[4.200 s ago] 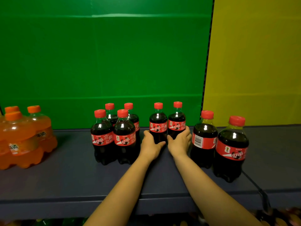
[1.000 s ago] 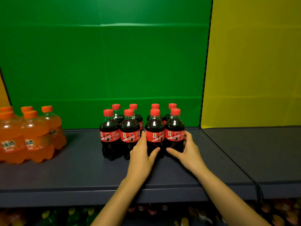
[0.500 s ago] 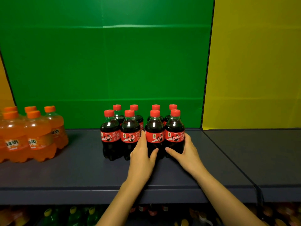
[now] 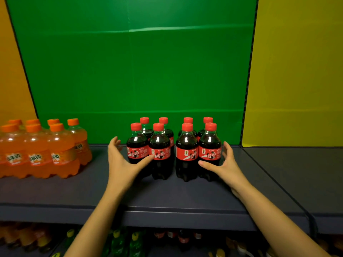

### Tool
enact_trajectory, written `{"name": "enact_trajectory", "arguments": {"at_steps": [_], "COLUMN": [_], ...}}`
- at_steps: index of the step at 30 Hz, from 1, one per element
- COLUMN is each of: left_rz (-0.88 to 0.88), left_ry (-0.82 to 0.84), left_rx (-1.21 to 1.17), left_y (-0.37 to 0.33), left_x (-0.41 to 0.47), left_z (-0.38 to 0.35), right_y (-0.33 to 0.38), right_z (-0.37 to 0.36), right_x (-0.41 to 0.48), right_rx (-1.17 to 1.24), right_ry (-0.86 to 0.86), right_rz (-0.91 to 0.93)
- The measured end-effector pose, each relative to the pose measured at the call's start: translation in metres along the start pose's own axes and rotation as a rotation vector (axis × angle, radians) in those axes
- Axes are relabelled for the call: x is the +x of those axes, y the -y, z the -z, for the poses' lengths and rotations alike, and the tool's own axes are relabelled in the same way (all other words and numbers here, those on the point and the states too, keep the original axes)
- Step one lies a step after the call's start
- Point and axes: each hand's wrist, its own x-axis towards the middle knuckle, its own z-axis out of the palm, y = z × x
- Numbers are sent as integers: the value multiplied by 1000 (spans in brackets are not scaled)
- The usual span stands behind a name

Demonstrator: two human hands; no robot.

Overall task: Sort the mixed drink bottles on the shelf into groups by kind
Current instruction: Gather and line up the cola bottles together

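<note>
While both hands flank the cola bottles point(image 4: 174, 149), the sorting looks nearly done: eight stand two rows deep mid-shelf point(image 4: 167, 199), and the orange soda bottles point(image 4: 42, 151) cluster well apart at the left. The left hand point(image 4: 120, 162) and right hand point(image 4: 225, 164) are spread open, grasping nothing. Only tightening seems left. The lower shelf's bottles are too dim to judge.

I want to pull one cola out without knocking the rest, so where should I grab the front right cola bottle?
Probably the front right cola bottle is best taken around its narrow neck under the red cap, coming from above. Neighbours crowd its left and back, so only the top, front and right are free.
</note>
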Motion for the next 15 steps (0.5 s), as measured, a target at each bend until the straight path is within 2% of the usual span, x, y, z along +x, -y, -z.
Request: {"name": "enact_trajectory", "arguments": {"at_steps": [2, 5, 9, 15], "left_rz": [133, 144, 144, 136], "left_ry": [223, 431, 465, 429], "left_rx": [-155, -246, -329, -335], "left_y": [7, 19, 29, 34], "left_x": [17, 33, 37, 37], "left_z": [2, 1, -2, -6], "right_y": [2, 4, 6, 1], "right_z": [-4, -9, -10, -11], "right_x": [3, 4, 4, 8], "right_rx": [44, 72, 91, 69], "right_ry": [31, 38, 55, 58], "right_rz": [-8, 22, 48, 55]}}
